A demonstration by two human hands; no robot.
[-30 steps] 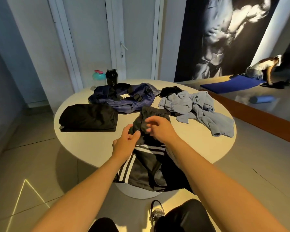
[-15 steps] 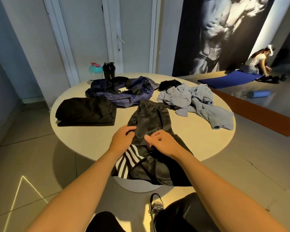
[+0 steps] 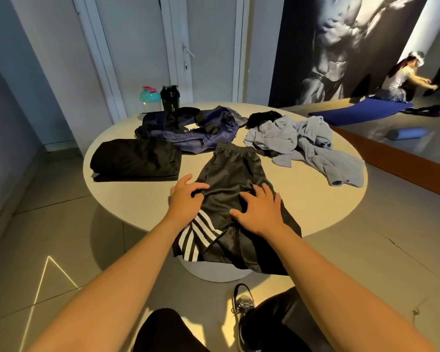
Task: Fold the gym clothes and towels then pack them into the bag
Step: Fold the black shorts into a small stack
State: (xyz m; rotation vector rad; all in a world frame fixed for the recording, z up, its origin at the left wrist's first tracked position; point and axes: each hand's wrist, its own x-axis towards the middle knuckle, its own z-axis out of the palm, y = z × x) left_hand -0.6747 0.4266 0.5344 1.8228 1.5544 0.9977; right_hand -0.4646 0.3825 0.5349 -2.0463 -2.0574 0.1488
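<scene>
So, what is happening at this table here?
A person has black striped shorts spread on the round table. The right hand presses them with spread fingers; the left hand is on their left edge. One black garment lies folded; the grey towel is crumpled near the navy bag.

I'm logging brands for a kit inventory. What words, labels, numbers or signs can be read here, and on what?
No text here can be read.
Black shaker bottle: pale print on its side, too small and blurred to read.
Navy bag: a small white tag, nothing legible on it.
Black shorts: white stripes only, no words visible.
</scene>
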